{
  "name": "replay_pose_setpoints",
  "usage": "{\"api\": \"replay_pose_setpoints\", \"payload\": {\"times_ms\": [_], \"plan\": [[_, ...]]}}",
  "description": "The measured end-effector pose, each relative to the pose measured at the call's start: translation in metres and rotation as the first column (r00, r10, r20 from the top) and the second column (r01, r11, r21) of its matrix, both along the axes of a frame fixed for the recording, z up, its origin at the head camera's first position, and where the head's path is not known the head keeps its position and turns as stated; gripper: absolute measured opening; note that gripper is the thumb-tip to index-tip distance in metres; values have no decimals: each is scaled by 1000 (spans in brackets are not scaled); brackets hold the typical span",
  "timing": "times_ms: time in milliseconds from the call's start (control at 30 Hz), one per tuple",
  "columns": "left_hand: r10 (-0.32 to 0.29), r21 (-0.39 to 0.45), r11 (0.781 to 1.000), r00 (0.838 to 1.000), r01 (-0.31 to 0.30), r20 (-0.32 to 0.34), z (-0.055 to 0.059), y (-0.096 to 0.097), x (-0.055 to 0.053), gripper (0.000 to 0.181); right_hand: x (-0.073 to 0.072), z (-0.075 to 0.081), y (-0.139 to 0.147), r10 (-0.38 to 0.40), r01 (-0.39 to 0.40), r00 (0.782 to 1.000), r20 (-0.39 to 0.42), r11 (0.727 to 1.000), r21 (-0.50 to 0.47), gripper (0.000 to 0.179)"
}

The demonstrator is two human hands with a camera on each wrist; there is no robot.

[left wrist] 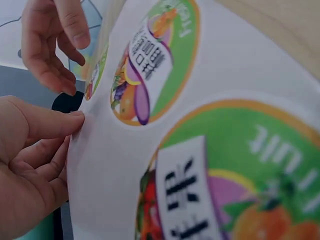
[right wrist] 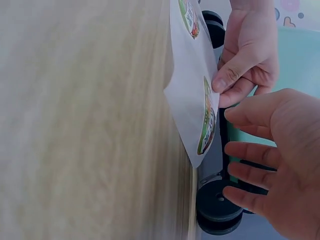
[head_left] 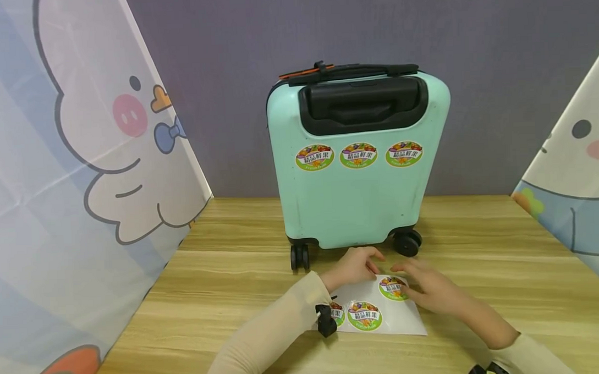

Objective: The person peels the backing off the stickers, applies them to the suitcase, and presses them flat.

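A white sticker sheet [head_left: 395, 319] with round fruit stickers lies in front of the suitcase, its far edge raised. My left hand [head_left: 353, 266] pinches that far edge between thumb and fingers, as the left wrist view shows. One fruit sticker [head_left: 365, 315] sits near the sheet's front edge, and another is partly covered by the left sleeve. Beside the upper right fruit sticker [head_left: 391, 288], my right hand [head_left: 432, 286] hovers with parted, loosely bent fingers and holds nothing. In the right wrist view its fingertips [right wrist: 235, 114] are close to the sheet's edge.
A mint-green suitcase [head_left: 354, 207] stands upright behind the hands on black wheels [head_left: 407, 242]. Three fruit stickers are in a row across its front, below the black handle recess [head_left: 363, 105]. Cartoon-printed cloths hang at left and right of the wooden table [head_left: 223, 277].
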State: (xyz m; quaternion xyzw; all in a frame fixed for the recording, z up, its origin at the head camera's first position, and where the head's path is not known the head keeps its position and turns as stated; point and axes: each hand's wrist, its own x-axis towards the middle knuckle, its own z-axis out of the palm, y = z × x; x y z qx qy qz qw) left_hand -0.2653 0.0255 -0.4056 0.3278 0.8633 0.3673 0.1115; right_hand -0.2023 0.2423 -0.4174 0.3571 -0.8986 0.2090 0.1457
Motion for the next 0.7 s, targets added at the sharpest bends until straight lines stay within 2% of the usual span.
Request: {"api": "replay_pose_setpoints", "payload": {"times_ms": [100,300,467,700], "plan": [[0,-7,1000,1000,0,-3,1,-3,-2,42,0,-1,-2,22,-22,997,-75,1000,6,40],[14,-1,1000,998,-14,54,8,-9,-5,42,-1,0,-7,84,-88,977,-197,996,-10,46],[18,44,999,996,-23,92,18,-15,-8,43,0,4,-10,85,-87,973,-216,996,1,47],[-19,123,992,987,-1,161,28,-24,-11,45,-2,7,-14,97,-100,968,-233,995,-1,48]]}}
